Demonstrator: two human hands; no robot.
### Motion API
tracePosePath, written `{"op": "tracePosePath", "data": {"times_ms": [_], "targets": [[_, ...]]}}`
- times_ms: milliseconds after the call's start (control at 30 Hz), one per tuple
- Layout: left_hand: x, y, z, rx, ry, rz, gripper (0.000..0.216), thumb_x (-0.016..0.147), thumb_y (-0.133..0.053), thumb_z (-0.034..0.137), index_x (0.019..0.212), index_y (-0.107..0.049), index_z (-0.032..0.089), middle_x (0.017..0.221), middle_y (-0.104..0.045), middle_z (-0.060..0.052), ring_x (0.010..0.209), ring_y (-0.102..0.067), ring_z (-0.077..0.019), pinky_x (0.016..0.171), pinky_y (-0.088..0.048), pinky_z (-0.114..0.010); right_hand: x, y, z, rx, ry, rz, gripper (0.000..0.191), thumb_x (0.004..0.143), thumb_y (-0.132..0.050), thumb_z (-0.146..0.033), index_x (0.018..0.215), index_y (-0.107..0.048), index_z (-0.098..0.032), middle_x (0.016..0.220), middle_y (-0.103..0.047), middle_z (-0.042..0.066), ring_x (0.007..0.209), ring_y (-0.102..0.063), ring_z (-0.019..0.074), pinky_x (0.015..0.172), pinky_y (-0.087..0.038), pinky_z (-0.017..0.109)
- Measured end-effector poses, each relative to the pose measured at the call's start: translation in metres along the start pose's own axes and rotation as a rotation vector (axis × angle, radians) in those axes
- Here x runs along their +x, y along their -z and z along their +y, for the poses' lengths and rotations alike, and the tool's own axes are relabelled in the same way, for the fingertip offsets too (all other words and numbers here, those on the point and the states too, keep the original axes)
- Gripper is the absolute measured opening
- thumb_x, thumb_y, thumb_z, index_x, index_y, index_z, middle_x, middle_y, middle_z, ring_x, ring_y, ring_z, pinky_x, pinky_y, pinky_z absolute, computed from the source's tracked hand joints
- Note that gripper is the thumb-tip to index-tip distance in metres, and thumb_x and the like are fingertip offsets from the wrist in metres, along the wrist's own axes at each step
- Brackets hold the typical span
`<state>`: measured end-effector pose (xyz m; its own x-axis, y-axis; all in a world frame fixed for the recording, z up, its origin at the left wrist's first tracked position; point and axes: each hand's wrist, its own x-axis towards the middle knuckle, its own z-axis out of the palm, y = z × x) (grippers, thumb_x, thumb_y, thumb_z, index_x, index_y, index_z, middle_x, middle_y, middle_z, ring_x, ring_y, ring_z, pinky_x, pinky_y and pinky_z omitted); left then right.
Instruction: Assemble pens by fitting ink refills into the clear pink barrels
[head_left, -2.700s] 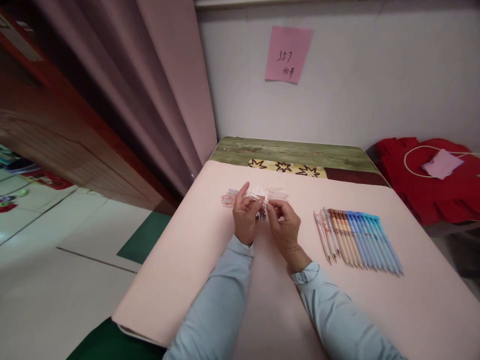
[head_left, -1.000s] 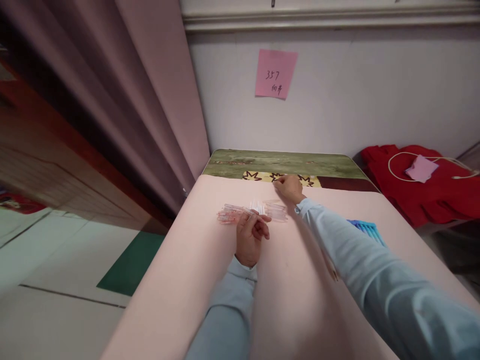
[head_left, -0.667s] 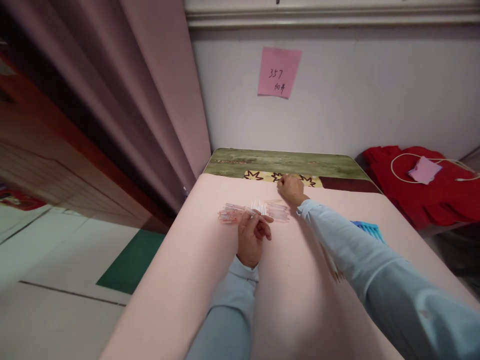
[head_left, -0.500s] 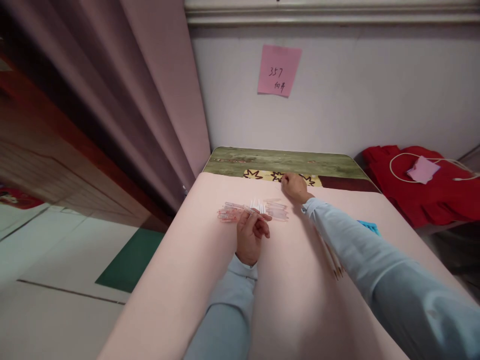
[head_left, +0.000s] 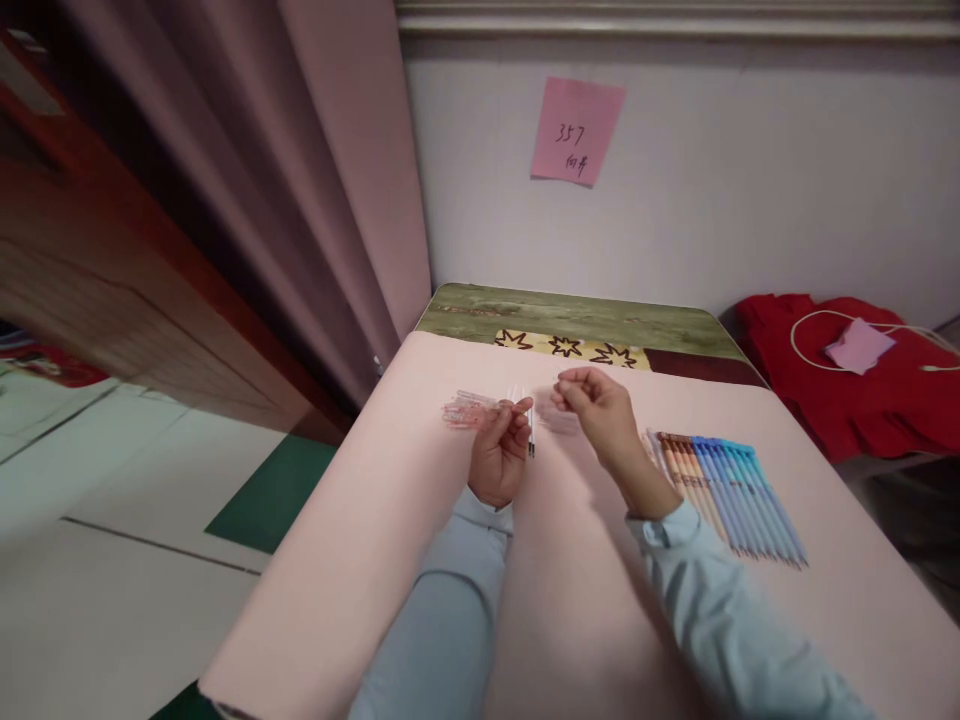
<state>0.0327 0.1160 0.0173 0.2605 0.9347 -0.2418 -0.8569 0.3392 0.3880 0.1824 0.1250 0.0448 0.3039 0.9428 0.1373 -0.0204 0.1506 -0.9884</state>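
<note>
White refills (head_left: 532, 435) are lying just beside the left hand (head_left: 499, 460), at its two o'clock; reddish barrels (head_left: 466, 410) at eleven, seemingly for short reach. The right hand (head_left: 600, 405) is hovering apart; whether either hand is pinching something, one cannot tell. At three, pens (head_left: 727, 490) are lying seemingly sorted by colour.

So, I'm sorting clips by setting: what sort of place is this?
Probably a room at home or a small workroom: a curtain, a tiled floor and a table with a row of pens.
</note>
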Motion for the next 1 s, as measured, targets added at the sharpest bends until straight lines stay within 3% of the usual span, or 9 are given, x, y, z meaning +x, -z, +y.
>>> {"op": "tracePosePath", "data": {"times_ms": [167, 333, 633, 733, 833, 933, 1000], "targets": [[-0.004, 0.001, 0.001, -0.058, 0.036, -0.052, 0.012, 0.095, -0.053, 0.012, 0.090, -0.064, 0.013, 0.087, -0.071, -0.005, 0.063, -0.063, -0.0041, 0.059, -0.054, -0.012, -0.052, -0.021, -0.015, -0.052, 0.027, -0.049, 0.021, 0.081, -0.072, -0.038, 0.086, -0.069, -0.018, 0.070, -0.070, 0.002, 0.062, -0.066, 0.0146, 0.062, -0.054, 0.026], [-0.002, 0.004, -0.002, -0.086, 0.023, -0.092, 0.005, 0.090, -0.061, 0.014, 0.089, -0.065, 0.013, 0.081, -0.067, -0.002, 0.064, -0.061, -0.0048, 0.060, -0.053, -0.013, -0.051, -0.021, -0.018, -0.199, 0.156, -0.134, 0.014, 0.084, -0.070, -0.033, 0.086, -0.073, -0.020, 0.080, -0.075, 0.004, 0.073, -0.070, 0.0175, 0.071, -0.056, 0.029], [-0.003, 0.000, -0.003, 0.013, -0.005, -0.109, 0.008, 0.082, -0.071, 0.016, 0.084, -0.065, 0.013, 0.075, -0.064, 0.000, 0.063, -0.059, -0.0049, 0.058, -0.049, -0.013, -0.047, -0.018, -0.022, -0.511, 0.295, -0.051, 0.010, 0.085, -0.068, -0.030, 0.084, -0.073, -0.021, 0.081, -0.074, 0.003, 0.071, -0.068, 0.0164, 0.069, -0.051, 0.027], [-0.002, 0.000, -0.004, 0.025, -0.006, -0.124, 0.007, 0.081, -0.071, 0.015, 0.082, -0.064, 0.012, 0.073, -0.063, 0.001, 0.062, -0.059, -0.0054, 0.058, -0.050, -0.014, -0.047, -0.018, -0.021, -0.431, 0.219, -0.077, 0.014, 0.083, -0.070, -0.034, 0.082, -0.072, -0.021, 0.078, -0.074, 0.003, 0.068, -0.067, 0.0164, 0.067, -0.051, 0.027], [-0.002, 0.002, -0.005, -0.001, 0.042, -0.117, 0.005, 0.082, -0.070, 0.013, 0.083, -0.065, 0.012, 0.072, -0.063, 0.001, 0.062, -0.059, -0.0054, 0.060, -0.050, -0.014, -0.045, -0.019, -0.018, -0.221, 0.037, -0.111, 0.026, 0.076, -0.077, -0.044, 0.081, -0.068, -0.020, 0.071, -0.071, 0.002, 0.061, -0.063, 0.0153, 0.061, -0.050, 0.027], [-0.003, 0.001, -0.003, -0.017, 0.123, -0.115, 0.002, 0.085, -0.066, 0.013, 0.084, -0.065, 0.011, 0.072, -0.062, 0.000, 0.061, -0.058, -0.0058, 0.056, -0.050, -0.014, -0.042, -0.019, -0.016, -0.031, -0.118, -0.101, 0.040, 0.064, -0.084, -0.050, 0.079, -0.063, -0.019, 0.062, -0.063, -0.002, 0.052, -0.054, 0.0111, 0.052, -0.043, 0.023], [-0.004, 0.001, 0.002, -0.060, 0.156, -0.128, 0.005, 0.089, -0.060, 0.011, 0.086, -0.065, 0.010, 0.077, -0.064, -0.003, 0.060, -0.057, -0.0051, 0.054, -0.049, -0.013, -0.038, -0.015, -0.017, 0.055, -0.180, -0.097, 0.043, 0.067, -0.081, -0.055, 0.075, -0.061, -0.018, 0.059, -0.057, -0.004, 0.049, -0.047, 0.0085, 0.048, -0.038, 0.022]]}}
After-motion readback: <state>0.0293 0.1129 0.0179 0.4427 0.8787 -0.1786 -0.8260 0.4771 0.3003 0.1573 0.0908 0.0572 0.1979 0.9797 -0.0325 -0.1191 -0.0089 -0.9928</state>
